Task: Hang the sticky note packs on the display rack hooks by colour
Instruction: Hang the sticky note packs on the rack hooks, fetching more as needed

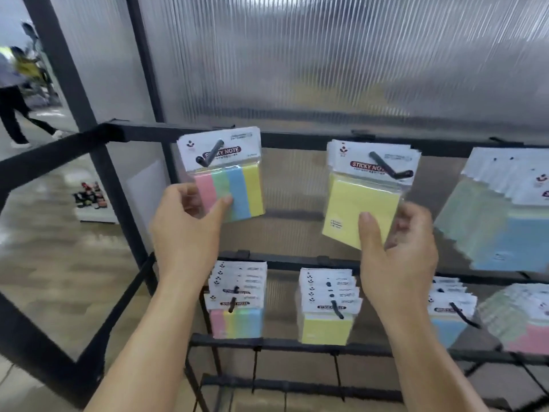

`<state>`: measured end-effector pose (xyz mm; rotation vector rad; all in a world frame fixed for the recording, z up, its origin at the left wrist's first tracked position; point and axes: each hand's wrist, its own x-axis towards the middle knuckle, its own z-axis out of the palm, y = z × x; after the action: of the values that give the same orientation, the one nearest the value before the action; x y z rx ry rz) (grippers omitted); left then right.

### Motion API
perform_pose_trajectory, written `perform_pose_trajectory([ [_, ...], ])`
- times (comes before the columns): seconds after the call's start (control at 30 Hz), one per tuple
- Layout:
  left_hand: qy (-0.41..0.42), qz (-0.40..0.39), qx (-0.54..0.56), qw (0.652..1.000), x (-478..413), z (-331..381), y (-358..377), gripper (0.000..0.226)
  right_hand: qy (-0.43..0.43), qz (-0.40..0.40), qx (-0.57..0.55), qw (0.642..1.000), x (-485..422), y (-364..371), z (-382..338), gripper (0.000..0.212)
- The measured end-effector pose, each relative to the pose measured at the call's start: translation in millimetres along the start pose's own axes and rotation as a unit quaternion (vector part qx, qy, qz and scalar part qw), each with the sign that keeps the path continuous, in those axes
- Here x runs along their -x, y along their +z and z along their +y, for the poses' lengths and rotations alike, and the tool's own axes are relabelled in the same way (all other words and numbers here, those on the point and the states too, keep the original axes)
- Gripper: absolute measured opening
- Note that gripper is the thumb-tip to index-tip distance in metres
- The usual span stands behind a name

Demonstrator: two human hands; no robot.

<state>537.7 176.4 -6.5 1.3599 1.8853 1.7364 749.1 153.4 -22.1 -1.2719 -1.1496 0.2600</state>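
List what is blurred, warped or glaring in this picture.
Head view: right hand on the yellow pack smeared by motion at its fingers; far-right packs blurred and stretched; rack bar slightly bowed by the wide lens; multicolour pack in the left hand fairly sharp.

- My right hand pinches the yellow pack; its fingers are smeared, their tips hidden behind the pack.
- Left of the yellow pack, I cannot tell whether my left hand has its fingers before or behind the striped pack.
- Right of the yellow pack, the fanned packs are blurred and cut by the edge.
- The yellow pack's small print is unreadable.
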Motion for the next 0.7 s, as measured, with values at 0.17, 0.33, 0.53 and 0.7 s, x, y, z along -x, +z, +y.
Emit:
perform_pose_trajectory([
  [0.17,0.019,-0.011,0.071,0.997,-3,-9,-12,0.02,-0.023,0.017,-0.046,0.999,13,2,-19,0.023],
  [0.33,0.042,-0.023,0.075,0.996,-10,-13,-24,0.012,-0.042,0.035,-0.095,0.994,26,8,-35,0.023],
  [0.53,0.102,-0.049,0.123,0.986,-5,5,-42,0.018,-0.062,0.059,-0.101,0.991,33,10,-47,0.029],
  [0.7,0.105,-0.138,0.234,0.957,10,21,-56,0.015,-0.079,0.067,-0.128,0.986,38,7,-52,0.027],
])
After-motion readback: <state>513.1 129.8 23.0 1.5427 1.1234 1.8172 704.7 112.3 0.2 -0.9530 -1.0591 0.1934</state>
